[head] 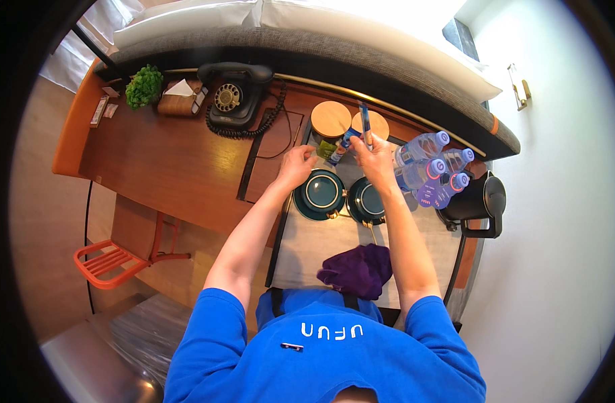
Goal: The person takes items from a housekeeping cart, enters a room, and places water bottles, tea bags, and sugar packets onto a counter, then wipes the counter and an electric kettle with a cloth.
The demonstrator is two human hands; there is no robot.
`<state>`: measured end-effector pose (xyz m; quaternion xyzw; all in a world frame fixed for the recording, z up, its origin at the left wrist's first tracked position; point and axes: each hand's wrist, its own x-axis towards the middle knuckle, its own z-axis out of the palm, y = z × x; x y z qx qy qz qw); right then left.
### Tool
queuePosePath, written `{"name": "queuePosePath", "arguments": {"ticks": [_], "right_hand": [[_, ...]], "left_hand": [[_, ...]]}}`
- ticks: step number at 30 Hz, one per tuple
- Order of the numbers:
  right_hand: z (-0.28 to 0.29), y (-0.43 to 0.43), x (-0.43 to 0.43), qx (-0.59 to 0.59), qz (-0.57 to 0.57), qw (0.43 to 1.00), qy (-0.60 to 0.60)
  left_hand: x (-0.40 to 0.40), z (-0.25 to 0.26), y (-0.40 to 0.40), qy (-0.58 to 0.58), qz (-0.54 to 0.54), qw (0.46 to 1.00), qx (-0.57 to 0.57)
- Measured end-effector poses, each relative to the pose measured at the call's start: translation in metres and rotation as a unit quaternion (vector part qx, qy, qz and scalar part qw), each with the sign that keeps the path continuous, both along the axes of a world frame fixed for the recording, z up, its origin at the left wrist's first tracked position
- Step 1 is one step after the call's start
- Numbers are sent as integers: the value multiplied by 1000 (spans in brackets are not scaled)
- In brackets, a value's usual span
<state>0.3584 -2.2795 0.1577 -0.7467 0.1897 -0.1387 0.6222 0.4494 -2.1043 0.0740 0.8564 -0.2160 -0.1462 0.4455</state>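
My right hand (375, 158) grips a slim blue stick packet (365, 121), which points up over a round wooden lid (377, 123). Its fingertips also meet a second blue packet (340, 150); whether they hold that one cannot be told. Beside a green sachet (326, 149), my left hand (297, 163) has its fingers bent, with the tips close together. Just below the hands, two dark green cups stand upside down on saucers, the left cup (321, 191) in full view and the right cup (372, 199) partly behind my right wrist. Gold-coloured spoons lie by them.
Several water bottles (420, 148) and a black electric kettle (481, 201) stand at the right. Nearer my body lies a crumpled purple cloth (357, 271). A black rotary telephone (234, 98), tissue box (181, 98) and green plant (144, 86) occupy the wooden desk (176, 156).
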Motion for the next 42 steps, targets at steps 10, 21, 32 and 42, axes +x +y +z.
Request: {"name": "queuePosePath", "arguments": {"ticks": [10,21,32,42], "right_hand": [[-21,2,18,-22,42,998,42],[-20,8,18,-94,7,994,56],[-12,14,16,-9,-27,1000,10],[-3,14,-12,97,-77,991,-40]], "left_hand": [[9,-12,-17,22,-4,1000,-4],[-12,-7,22,-49,40,997,-45],[-131,3,66,476,115,869,-73],[-120,-10,54,473,154,853,-155]]}}
